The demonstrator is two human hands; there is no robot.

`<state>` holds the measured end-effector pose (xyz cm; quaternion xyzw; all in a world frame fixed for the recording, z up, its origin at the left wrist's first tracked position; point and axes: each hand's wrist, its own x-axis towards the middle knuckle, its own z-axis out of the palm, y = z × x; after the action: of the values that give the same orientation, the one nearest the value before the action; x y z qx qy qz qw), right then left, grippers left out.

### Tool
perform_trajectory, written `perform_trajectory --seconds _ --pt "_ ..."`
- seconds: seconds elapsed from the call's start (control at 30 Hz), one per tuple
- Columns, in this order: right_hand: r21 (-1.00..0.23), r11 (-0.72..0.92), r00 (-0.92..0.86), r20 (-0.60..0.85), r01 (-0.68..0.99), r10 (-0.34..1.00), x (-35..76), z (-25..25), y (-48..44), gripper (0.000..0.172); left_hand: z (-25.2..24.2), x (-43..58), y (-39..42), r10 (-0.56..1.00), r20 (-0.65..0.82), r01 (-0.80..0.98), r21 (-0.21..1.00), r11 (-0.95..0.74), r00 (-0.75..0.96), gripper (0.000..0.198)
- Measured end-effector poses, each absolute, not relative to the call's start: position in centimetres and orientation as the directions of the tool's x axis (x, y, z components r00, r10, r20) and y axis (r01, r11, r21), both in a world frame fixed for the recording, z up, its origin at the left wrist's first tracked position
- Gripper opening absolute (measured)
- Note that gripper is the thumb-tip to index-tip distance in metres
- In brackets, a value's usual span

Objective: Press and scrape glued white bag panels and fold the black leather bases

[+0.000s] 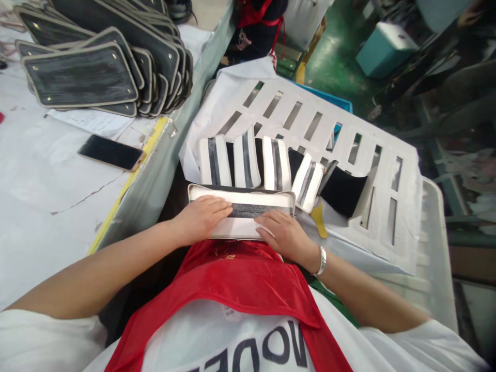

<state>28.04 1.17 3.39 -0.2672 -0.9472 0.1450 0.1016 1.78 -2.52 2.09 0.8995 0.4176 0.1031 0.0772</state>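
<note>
A white rectangular panel [248, 199] with a dark strip along its middle lies across my lap. My left hand [201, 219] rests flat on its left half, fingers stretched along the strip. My right hand [284, 235] lies on its lower right part, fingers pressed down and pointing left. Behind the panel stand several similar white pieces with dark stripes [246, 161], leaning in a row. A silver bracelet [321, 261] is on my right wrist.
A white sheet with rectangular cut-outs [310, 108] covers a crate to the right. On the table at left lie a stack of dark rounded panels [96, 67] and a phone [110, 152]. Another person in a dark top stands beyond [256, 26].
</note>
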Motion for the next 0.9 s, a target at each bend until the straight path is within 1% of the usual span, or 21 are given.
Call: perform_trajectory --seconds 0.07,0.13,0.23,0.3,0.4,0.5,0.6,0.73,0.83,0.9 --pt "-0.359 0.804 -0.824 0.139 0.474 0.549 28.7 2.8 -0.6 0.023 2.0 3.6 -3.9 0.747 0.147 0.668 0.362 -0.651 0.648 0.027" --pt "-0.342 0.806 -0.813 0.166 0.483 0.558 28.9 1.9 -1.8 0.022 1.7 4.9 -5.0 0.738 0.141 0.631 0.428 -0.647 0.66 0.021" --pt "-0.29 0.823 -0.81 0.199 0.489 0.552 28.5 0.6 -2.7 0.02 1.0 5.5 -5.9 0.744 0.131 0.646 0.412 -0.642 0.655 0.018" --pt "-0.278 0.824 -0.808 0.201 0.495 0.553 28.2 0.2 -2.9 0.02 0.6 5.4 -6.0 0.751 0.147 0.66 0.39 -0.642 0.644 0.019" --pt "-0.305 0.797 -0.793 0.172 0.522 0.585 27.8 0.1 -2.9 0.021 0.4 5.2 -6.2 0.75 0.212 0.659 0.372 -0.654 0.626 0.021" --pt "-0.341 0.762 -0.769 0.149 0.551 0.622 27.5 0.0 -2.8 0.025 0.3 5.5 -6.4 0.77 0.267 0.67 0.381 -0.637 0.58 0.022" --pt "-0.351 0.733 -0.732 0.166 0.583 0.661 27.2 -0.3 -2.8 0.029 0.3 6.1 -6.6 0.805 0.288 0.709 0.383 -0.593 0.518 0.019" --pt "-0.335 0.703 -0.687 0.188 0.627 0.702 26.5 -0.7 -2.7 0.028 0.0 6.8 -6.7 0.85 0.296 0.761 0.384 -0.523 0.436 0.016" --pt "-0.308 0.687 -0.684 0.137 0.658 0.716 26.1 -0.6 -2.4 0.026 -0.1 7.2 -6.6 0.873 0.285 0.774 0.409 -0.483 0.395 0.013" --pt "-0.276 0.674 -0.684 0.074 0.686 0.726 25.9 -0.3 -2.3 0.025 0.0 7.4 -6.5 0.901 0.244 0.792 0.431 -0.433 0.36 0.011"
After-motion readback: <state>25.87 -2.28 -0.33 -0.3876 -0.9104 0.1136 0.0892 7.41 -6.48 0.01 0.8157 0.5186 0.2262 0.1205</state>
